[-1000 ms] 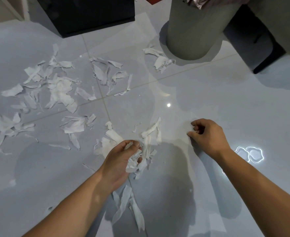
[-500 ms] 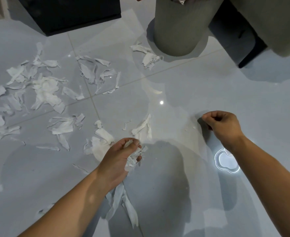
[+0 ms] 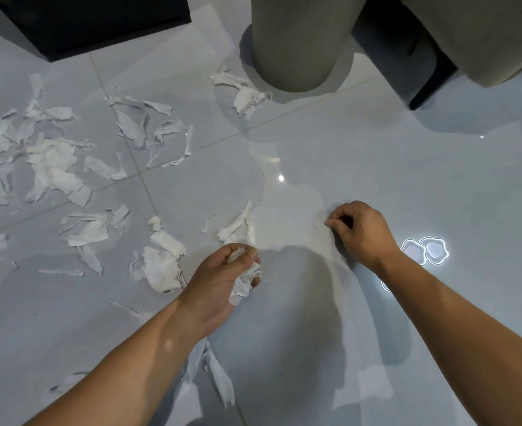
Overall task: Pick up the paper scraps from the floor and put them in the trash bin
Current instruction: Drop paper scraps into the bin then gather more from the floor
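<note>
Lots of white paper scraps (image 3: 53, 167) lie spread over the gray floor (image 3: 407, 167) on the left side. A black box (image 3: 99, 23) sits far back on the left. A little more to the right, thin torn strips (image 3: 149, 127) lie across the line between two tiles. Nearer, a small heap (image 3: 161, 265) sits just to the left of the left hand (image 3: 219, 281).

The left hand is curled around a bunch of scraps (image 3: 245, 281). The thumb and fingers squeeze the bunch, and paper pokes out on the right side of the fist. One long strip (image 3: 238, 226) lies on the floor just past this hand, on the far side, very close to the fingers. I cannot tell if it touches them. Two more strips (image 3: 219, 376) lie near, partly hidden under the left arm.

The trash bin (image 3: 296, 41) is round and tan. It stands far back in the middle, well apart from both hands. A few scraps (image 3: 247, 96) lie right by its bottom on the left.

The right hand (image 3: 361, 232) is down at the floor with its fingers curled in. The thumb and a finger meet at a tiny white bit (image 3: 320, 223). It is too small to tell if the hand holds it.

A tan piece of furniture (image 3: 484, 35) is far back on the right.
</note>
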